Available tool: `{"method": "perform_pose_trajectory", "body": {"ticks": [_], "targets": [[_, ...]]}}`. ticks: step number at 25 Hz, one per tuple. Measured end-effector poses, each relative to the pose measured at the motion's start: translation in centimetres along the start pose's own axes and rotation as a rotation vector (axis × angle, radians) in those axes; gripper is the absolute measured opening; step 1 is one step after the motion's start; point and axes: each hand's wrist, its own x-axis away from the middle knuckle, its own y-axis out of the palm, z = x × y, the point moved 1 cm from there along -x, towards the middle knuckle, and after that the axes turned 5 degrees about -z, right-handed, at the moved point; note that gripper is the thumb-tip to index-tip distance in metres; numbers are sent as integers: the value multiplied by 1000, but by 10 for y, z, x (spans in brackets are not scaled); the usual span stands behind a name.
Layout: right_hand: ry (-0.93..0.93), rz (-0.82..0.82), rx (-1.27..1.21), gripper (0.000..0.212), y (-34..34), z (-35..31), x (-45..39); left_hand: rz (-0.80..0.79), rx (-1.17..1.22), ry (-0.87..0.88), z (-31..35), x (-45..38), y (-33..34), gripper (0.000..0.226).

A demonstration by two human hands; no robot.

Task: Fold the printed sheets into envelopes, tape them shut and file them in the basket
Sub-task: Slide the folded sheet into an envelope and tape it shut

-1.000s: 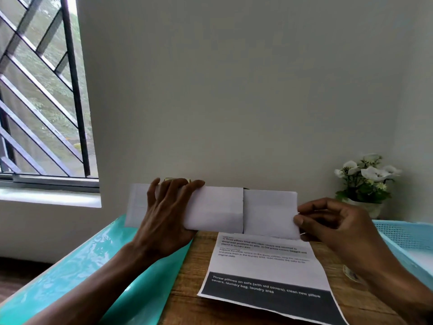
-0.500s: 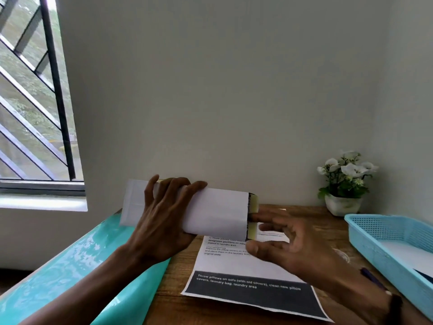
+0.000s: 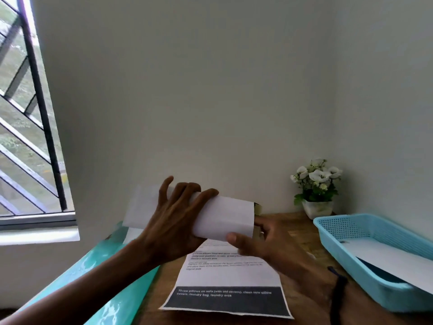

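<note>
My left hand (image 3: 173, 226) grips a folded white envelope (image 3: 225, 216) from the front and holds it up above the wooden desk. My right hand (image 3: 264, 245) is at its right end, thumb on the lower front corner and fingers reaching behind, pinching it. A yellowish strip (image 3: 257, 208), possibly tape, sticks out past that end. Below them a printed sheet (image 3: 229, 277) with a dark band lies flat on the desk. The light blue basket (image 3: 328, 233) stands at the right with a white paper (image 3: 386, 254) inside.
A small white pot of white flowers (image 3: 316, 184) stands in the back corner by the wall. A glossy teal sheet (image 3: 112, 289) covers the desk's left edge. A barred window (image 3: 35, 137) is at the left.
The envelope's right flap, stretched out a second ago, is now folded in. My right hand moved left from the flap's tip to the shortened right end. The view shifted right.
</note>
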Motion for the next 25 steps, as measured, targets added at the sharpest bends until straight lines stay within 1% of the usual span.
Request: {"method": "perform_pose_trajectory", "body": {"ticks": [2,3,5,6,7,9,11,12,14,16,17,19,22,25], "targets": [[17,97,-261,46,-7,0,-3,-65,44,-21,4,-9,-13,93],[25,141,-374,42,-12,-1,-5,-149,64,-35,7,-13,-20,102],[37,207,-505,34,-19,-3,-7,-361,148,-93,17,-22,-34,119],[42,231,-545,36,-23,-3,-8,-453,238,-162,23,-28,-40,120],[52,246,-584,39,-25,-2,-9,-521,374,-267,28,-33,-47,115],[103,250,-633,44,-25,2,-10,-602,770,-525,33,-42,-46,85],[171,225,-569,42,-23,7,-10,-679,1157,-705,37,-42,-30,54],[210,209,-506,40,-22,8,-10,-695,1310,-758,38,-38,-20,44],[262,195,-316,32,-21,10,-7,-669,1531,-835,44,-26,2,35],[285,198,-173,26,-22,11,-4,-592,1657,-874,48,-16,21,31],[290,208,-153,27,-22,12,-4,-553,1698,-881,50,-12,28,32],[278,221,-192,31,-22,18,-4,-482,1788,-876,54,-4,37,30],[274,229,-248,33,-19,27,-7,-411,1899,-886,58,9,46,11],[284,241,-206,27,-18,32,-10,-380,1873,-830,58,18,53,15]]}}
